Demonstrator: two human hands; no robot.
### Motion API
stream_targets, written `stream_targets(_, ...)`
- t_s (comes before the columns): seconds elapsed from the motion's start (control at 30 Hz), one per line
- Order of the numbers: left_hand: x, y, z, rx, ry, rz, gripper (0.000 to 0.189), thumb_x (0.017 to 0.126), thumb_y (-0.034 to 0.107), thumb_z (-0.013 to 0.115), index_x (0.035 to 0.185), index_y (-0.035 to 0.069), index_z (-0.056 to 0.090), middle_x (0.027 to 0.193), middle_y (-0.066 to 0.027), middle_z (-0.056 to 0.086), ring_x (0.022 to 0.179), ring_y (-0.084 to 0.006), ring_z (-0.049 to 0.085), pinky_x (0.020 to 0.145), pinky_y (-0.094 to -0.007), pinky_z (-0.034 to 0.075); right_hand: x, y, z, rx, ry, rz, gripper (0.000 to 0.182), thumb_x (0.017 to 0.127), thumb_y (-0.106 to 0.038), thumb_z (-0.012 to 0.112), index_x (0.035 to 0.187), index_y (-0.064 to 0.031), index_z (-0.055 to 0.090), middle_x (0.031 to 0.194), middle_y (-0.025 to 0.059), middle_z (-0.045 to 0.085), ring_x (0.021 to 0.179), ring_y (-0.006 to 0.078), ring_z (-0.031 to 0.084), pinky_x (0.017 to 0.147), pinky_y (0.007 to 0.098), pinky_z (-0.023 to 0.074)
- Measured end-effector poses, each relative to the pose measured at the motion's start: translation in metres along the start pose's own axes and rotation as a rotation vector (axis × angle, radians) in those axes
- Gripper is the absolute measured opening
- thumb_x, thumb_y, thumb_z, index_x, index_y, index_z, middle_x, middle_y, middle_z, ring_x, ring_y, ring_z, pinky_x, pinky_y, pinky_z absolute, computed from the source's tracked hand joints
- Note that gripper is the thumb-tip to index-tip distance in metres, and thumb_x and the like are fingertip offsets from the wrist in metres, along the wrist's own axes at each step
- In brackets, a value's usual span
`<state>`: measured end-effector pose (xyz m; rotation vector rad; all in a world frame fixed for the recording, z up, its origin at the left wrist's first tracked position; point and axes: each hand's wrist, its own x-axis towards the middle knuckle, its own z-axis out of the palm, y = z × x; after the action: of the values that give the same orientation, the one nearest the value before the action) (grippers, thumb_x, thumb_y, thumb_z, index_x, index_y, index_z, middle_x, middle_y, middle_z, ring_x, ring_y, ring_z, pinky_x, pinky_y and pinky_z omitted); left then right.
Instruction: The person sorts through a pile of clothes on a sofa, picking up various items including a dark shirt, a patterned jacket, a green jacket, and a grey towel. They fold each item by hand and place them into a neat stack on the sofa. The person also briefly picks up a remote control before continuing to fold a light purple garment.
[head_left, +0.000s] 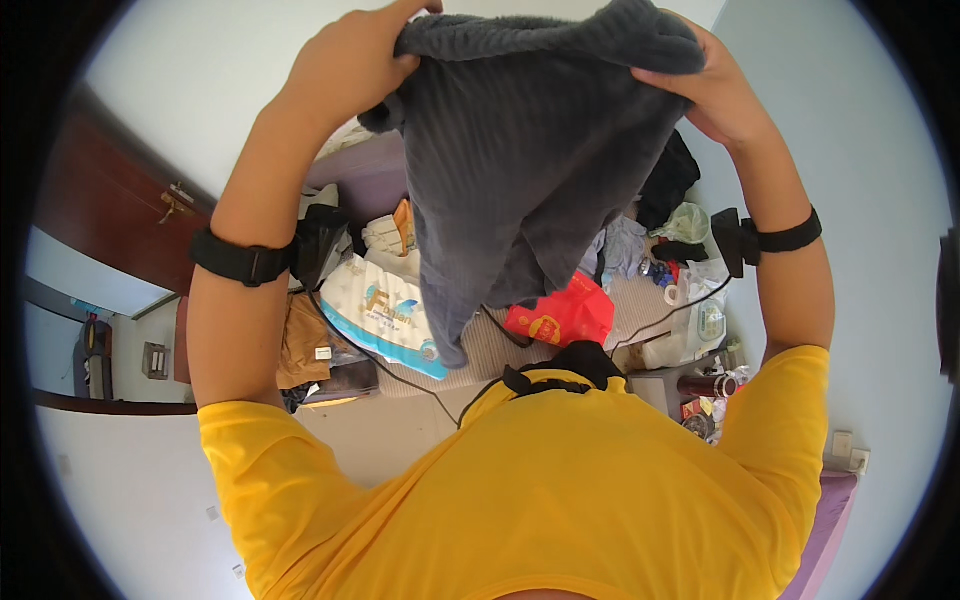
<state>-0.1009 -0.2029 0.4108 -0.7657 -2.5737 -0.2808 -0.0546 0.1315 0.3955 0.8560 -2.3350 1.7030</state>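
Note:
Both arms are raised and hold up a dark grey plush cloth item (525, 142), perhaps a garment or blanket, by its top edge. At the upper left, my left hand (360, 60) pinches one end of that edge between thumb and fingers. My right hand (712, 82) grips the other end, where the fabric is bunched thickly. The cloth hangs down in folds and narrows to a point at its lower left. It hides the middle of the bed and part of the fingers. Black straps with small devices and cables circle both forearms.
On the bed (472, 375) lie a white-and-blue plastic package (379, 311), a red bag (570, 315), brown clothing (302, 341) and black clothing (671, 180). A clear plastic bag (686, 225) lies at the right. A dark red flask (705, 386) is beside the bed. A brown door (120, 195) stands left.

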Motion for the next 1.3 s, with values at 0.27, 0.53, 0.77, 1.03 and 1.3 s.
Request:
stream_targets(0.27,-0.035,0.024,-0.048,-0.163,-0.026,-0.023,0.027,0.082,0.001,0.065,0.106,0.012,0.062,0.071,-0.0085,0.06,0.058,-0.0137,0.061,0.055,-0.0327,0.05,-0.023,-0.028,0.038,0.527,-0.444,-0.045,0.088,0.064,-0.009,0.09,0.141,0.0002,0.048,0.131,0.0082,0.06,0.124,0.02,0.054,0.108,0.0329,0.0393)
stream_targets(0.53,-0.081,0.037,-0.05,0.209,-0.159,0.062,0.042,0.073,0.003,0.07,0.114,0.006,0.065,0.095,-0.0181,0.068,0.092,-0.037,0.064,0.081,-0.042,0.052,-0.051,-0.043,-0.013,0.254,-0.356,0.126,0.028,0.084,-0.01,0.078,0.103,-0.0052,0.057,0.093,-0.0043,0.057,0.087,0.0058,0.053,0.08,0.0223,0.0441)
stream_targets(0.77,-0.093,0.105,-0.072,-0.174,-0.666,-0.136,0.047,0.073,0.016,0.068,0.118,0.003,0.065,0.096,-0.018,0.07,0.086,-0.0285,0.066,0.082,-0.0369,0.052,-0.075,-0.042,-0.058,-0.32,-0.081,-0.492,0.023,0.086,0.008,0.066,0.1,-0.0079,0.058,0.092,-0.0044,0.054,0.084,0.0062,0.052,0.079,0.0211,0.0418)
stream_targets(1.03,-0.163,0.206,-0.063,-1.026,-0.748,-0.61,0.049,0.092,0.03,0.068,0.125,-0.005,0.059,0.115,-0.0064,0.068,0.102,-0.0136,0.061,0.091,-0.0283,0.049,-0.105,-0.029,-0.024,0.174,0.195,-0.414,0.029,0.083,0.01,0.062,0.109,-0.002,0.056,0.095,0.0027,0.06,0.085,0.0088,0.058,0.078,0.0243,0.0489)
stream_targets(1.3,-0.238,0.23,-0.061,-1.937,-0.008,-0.898,0.047,0.101,0.035,0.055,0.129,-0.003,0.057,0.126,-0.0124,0.065,0.111,-0.0204,0.064,0.098,-0.0339,0.052,-0.198,-0.089,0.125,-0.036,-0.011,-0.828,0.04,0.066,0.001,0.066,0.104,-0.0108,0.061,0.094,0.0064,0.051,0.08,0.0236,0.051,0.072,0.0369,0.0408)
